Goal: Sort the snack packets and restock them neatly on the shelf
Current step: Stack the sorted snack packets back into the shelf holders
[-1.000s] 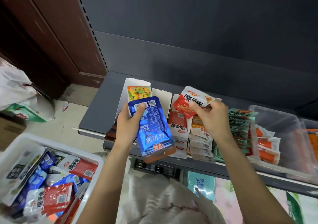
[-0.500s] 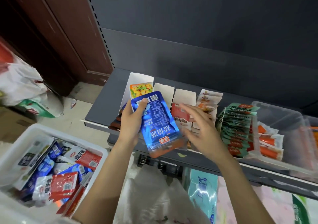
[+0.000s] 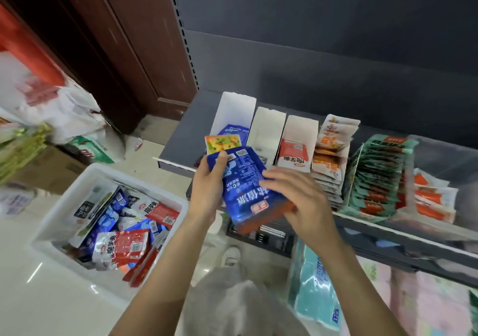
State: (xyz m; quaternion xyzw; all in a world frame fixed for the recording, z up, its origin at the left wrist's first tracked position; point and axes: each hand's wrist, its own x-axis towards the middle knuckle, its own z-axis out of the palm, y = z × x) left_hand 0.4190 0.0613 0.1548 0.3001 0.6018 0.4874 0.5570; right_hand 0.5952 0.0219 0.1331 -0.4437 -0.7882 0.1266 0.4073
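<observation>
My left hand (image 3: 208, 188) grips a small stack of packets in front of the shelf: a shiny blue packet (image 3: 245, 188) on top and a packet with a yellow-green picture (image 3: 222, 143) behind it. My right hand (image 3: 297, 198) lies over the blue packet's right edge, fingers curled onto it. On the dark shelf (image 3: 181, 139) stand three white cardboard display boxes (image 3: 266, 126); the left one holds a blue packet, the right one red-and-white packets (image 3: 293, 157). Beside them stand rows of orange-and-white packets (image 3: 331, 149) and green packets (image 3: 375, 178).
A white tub (image 3: 59, 216) of mixed blue, red and white packets sits on the floor at lower left. A clear bin (image 3: 445, 170) with orange packets stands on the shelf at right. Bags and a carton lie far left; tissue packs fill the lower shelf.
My right hand put the red-and-white packet into the shelf rows, drew back and came onto the blue packet. The view has shifted right and down.
</observation>
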